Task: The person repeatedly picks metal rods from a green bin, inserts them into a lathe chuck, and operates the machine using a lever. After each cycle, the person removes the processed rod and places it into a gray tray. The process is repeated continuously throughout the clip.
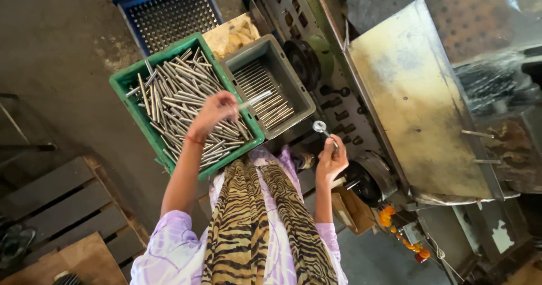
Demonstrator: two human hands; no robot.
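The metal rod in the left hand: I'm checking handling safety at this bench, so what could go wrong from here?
The left hand pinches the metal rod by one end over the green crate, so it may slip. Held near the grey bin, it could drop in crooked. The right hand holds a small ring tool, leaving no spare hand.

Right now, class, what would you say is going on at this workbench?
A person's left hand holds a thin metal rod above a green crate full of similar rods. The right hand holds a small ring-ended metal tool upright. A grey bin with a few rods sits beside a machine.
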